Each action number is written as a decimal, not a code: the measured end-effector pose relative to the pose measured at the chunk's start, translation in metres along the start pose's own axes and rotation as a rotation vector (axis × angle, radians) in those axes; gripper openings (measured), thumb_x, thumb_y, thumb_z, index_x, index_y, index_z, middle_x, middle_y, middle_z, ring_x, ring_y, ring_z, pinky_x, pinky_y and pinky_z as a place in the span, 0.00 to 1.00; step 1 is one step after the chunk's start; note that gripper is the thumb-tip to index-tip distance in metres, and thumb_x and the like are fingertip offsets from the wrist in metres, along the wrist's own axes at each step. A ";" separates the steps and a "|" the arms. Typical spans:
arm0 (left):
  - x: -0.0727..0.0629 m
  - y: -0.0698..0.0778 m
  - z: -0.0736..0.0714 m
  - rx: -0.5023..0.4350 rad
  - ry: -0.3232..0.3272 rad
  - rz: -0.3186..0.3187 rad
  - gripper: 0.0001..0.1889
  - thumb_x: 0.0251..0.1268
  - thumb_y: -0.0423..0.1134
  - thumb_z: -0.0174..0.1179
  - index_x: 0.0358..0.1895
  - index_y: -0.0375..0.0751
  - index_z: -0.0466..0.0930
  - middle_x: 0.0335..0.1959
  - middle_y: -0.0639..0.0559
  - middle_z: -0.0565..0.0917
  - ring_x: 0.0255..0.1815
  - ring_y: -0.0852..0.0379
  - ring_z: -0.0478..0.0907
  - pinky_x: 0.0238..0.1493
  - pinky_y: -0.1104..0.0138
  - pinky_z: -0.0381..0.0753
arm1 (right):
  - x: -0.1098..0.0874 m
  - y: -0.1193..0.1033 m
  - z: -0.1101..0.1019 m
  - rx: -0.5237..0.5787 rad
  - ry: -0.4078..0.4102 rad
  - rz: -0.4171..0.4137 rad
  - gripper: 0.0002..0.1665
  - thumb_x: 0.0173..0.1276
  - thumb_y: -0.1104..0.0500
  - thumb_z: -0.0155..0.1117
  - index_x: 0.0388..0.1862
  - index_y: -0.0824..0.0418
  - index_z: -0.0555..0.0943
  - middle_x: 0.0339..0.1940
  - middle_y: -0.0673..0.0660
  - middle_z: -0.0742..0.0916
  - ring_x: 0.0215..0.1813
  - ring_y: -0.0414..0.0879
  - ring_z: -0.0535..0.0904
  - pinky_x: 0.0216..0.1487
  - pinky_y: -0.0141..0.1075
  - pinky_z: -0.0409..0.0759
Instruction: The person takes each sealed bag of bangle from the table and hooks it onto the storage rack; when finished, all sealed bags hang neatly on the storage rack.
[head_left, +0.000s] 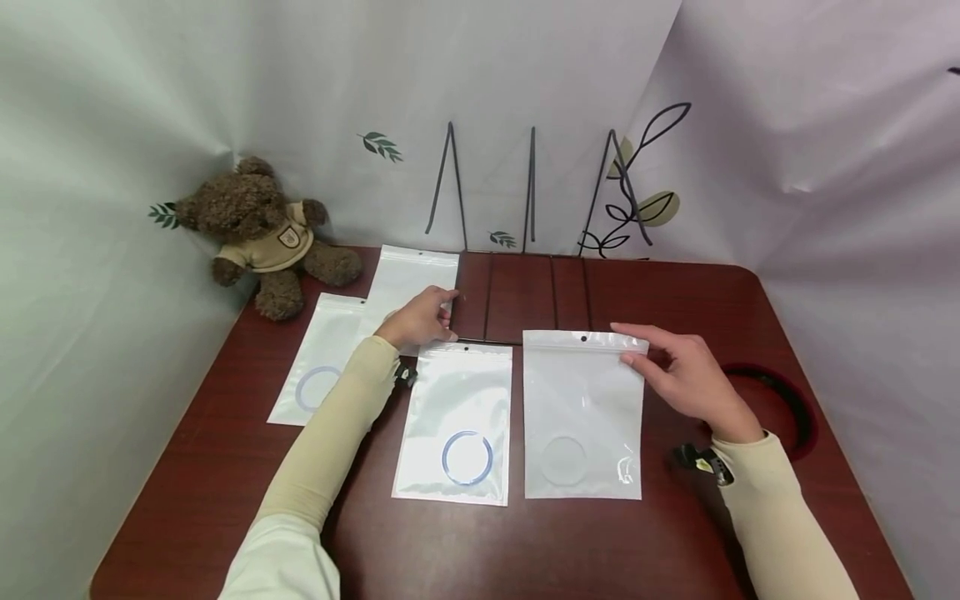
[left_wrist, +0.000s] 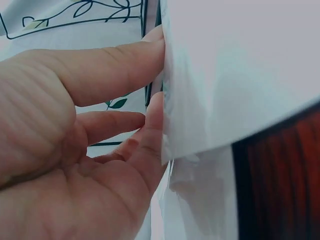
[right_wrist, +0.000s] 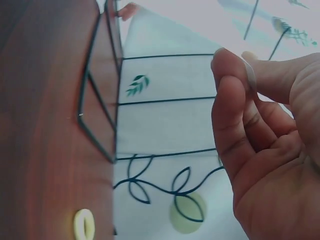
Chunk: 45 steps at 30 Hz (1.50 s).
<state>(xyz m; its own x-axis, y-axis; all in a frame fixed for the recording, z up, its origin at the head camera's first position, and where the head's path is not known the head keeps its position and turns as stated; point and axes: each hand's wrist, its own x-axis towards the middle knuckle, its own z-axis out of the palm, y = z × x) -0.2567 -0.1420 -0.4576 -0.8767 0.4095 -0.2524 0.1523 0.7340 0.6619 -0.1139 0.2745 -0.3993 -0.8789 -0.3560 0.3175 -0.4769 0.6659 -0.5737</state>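
My right hand [head_left: 686, 371] pinches the upper right corner of a white zip pouch [head_left: 583, 400], thumb in front and fingers behind. A round outline shows low on its face. To its left lies another zip pouch [head_left: 450, 408] with a blue-rimmed clear circle. Just above that pouch's top edge, my left hand [head_left: 423, 317] has a gap between thumb and index finger. It overlaps the right side of a third pouch [head_left: 408, 275]. In the left wrist view, a white sheet [left_wrist: 235, 70] hides the fingertips. A fourth pouch [head_left: 318, 350] lies at left, partly behind my sleeve.
A black wire rack [head_left: 521, 342] with upright dividers stands at the back of the brown table [head_left: 420, 554]. A brown teddy bear [head_left: 270, 233] sits at the back left. A dark red headband [head_left: 806, 408] lies right. A small yellow ring [right_wrist: 84, 225] shows in the right wrist view.
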 end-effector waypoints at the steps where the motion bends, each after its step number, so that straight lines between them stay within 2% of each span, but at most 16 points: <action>1: 0.000 0.000 0.000 -0.002 -0.006 -0.007 0.51 0.59 0.29 0.78 0.84 0.35 0.57 0.61 0.42 0.70 0.45 0.55 0.74 0.52 0.63 0.75 | -0.001 -0.002 -0.002 -0.002 0.020 -0.011 0.31 0.66 0.66 0.77 0.68 0.55 0.84 0.45 0.55 0.92 0.29 0.37 0.76 0.25 0.29 0.74; 2: 0.001 -0.001 0.000 -0.004 -0.012 -0.006 0.51 0.59 0.28 0.77 0.84 0.34 0.57 0.59 0.42 0.70 0.45 0.55 0.74 0.51 0.63 0.75 | -0.002 -0.004 -0.004 -0.001 0.042 -0.023 0.31 0.66 0.67 0.77 0.68 0.54 0.84 0.44 0.53 0.92 0.28 0.37 0.76 0.25 0.28 0.73; 5: 0.002 -0.002 -0.001 -0.017 -0.034 0.015 0.50 0.59 0.28 0.77 0.83 0.31 0.58 0.45 0.45 0.74 0.39 0.57 0.73 0.47 0.65 0.74 | -0.005 -0.009 -0.010 0.008 0.101 -0.034 0.33 0.65 0.68 0.78 0.68 0.51 0.85 0.35 0.47 0.90 0.24 0.35 0.72 0.24 0.27 0.70; 9: 0.004 -0.005 -0.003 -0.075 -0.062 0.063 0.48 0.58 0.25 0.75 0.81 0.26 0.58 0.28 0.53 0.72 0.33 0.59 0.70 0.40 0.67 0.73 | -0.007 -0.014 -0.020 0.039 0.177 -0.039 0.33 0.62 0.72 0.78 0.66 0.53 0.86 0.27 0.43 0.84 0.22 0.34 0.69 0.23 0.27 0.69; 12: 0.005 -0.007 -0.004 -0.130 -0.073 0.062 0.47 0.58 0.24 0.74 0.81 0.27 0.59 0.29 0.53 0.73 0.35 0.58 0.71 0.41 0.68 0.73 | -0.007 -0.016 -0.025 0.050 0.237 -0.062 0.34 0.58 0.76 0.77 0.63 0.59 0.87 0.24 0.44 0.83 0.21 0.33 0.68 0.23 0.27 0.68; 19: 0.009 -0.010 -0.005 -0.187 -0.080 0.020 0.47 0.59 0.25 0.74 0.82 0.33 0.60 0.54 0.44 0.76 0.47 0.55 0.74 0.53 0.64 0.74 | -0.003 -0.020 -0.035 0.097 0.361 -0.100 0.32 0.53 0.84 0.72 0.59 0.70 0.86 0.15 0.48 0.77 0.16 0.31 0.68 0.20 0.26 0.67; 23: 0.010 -0.011 -0.005 -0.189 -0.087 0.013 0.48 0.59 0.25 0.74 0.83 0.33 0.59 0.61 0.41 0.75 0.50 0.53 0.74 0.55 0.63 0.75 | 0.001 -0.025 -0.041 0.114 0.411 -0.093 0.31 0.55 0.84 0.71 0.60 0.70 0.86 0.16 0.48 0.78 0.14 0.31 0.68 0.19 0.24 0.68; 33: 0.009 -0.013 -0.008 -0.251 -0.070 -0.020 0.49 0.58 0.23 0.74 0.83 0.34 0.59 0.60 0.42 0.74 0.51 0.52 0.75 0.59 0.62 0.76 | 0.019 -0.033 -0.055 0.225 0.562 -0.124 0.21 0.63 0.78 0.69 0.57 0.75 0.85 0.17 0.43 0.75 0.17 0.30 0.66 0.23 0.23 0.65; 42: 0.005 -0.011 -0.008 -0.394 -0.088 -0.057 0.50 0.59 0.18 0.71 0.84 0.35 0.56 0.48 0.48 0.69 0.48 0.54 0.71 0.51 0.66 0.76 | 0.034 -0.031 -0.064 0.279 0.620 -0.094 0.20 0.65 0.74 0.70 0.56 0.75 0.85 0.18 0.40 0.77 0.16 0.30 0.66 0.22 0.23 0.64; 45: 0.006 -0.010 -0.009 -0.381 -0.092 -0.056 0.50 0.59 0.18 0.71 0.84 0.35 0.55 0.49 0.48 0.69 0.49 0.54 0.71 0.53 0.65 0.75 | 0.038 -0.030 -0.066 0.289 0.640 -0.087 0.20 0.65 0.74 0.71 0.56 0.75 0.85 0.17 0.40 0.76 0.17 0.30 0.67 0.22 0.23 0.65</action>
<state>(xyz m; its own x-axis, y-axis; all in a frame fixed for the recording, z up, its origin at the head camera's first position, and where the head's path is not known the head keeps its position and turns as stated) -0.2677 -0.1522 -0.4593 -0.8316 0.4345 -0.3460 -0.0897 0.5097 0.8557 -0.1329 0.2841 -0.3206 -0.7029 0.1149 0.7020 -0.6060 0.4201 -0.6755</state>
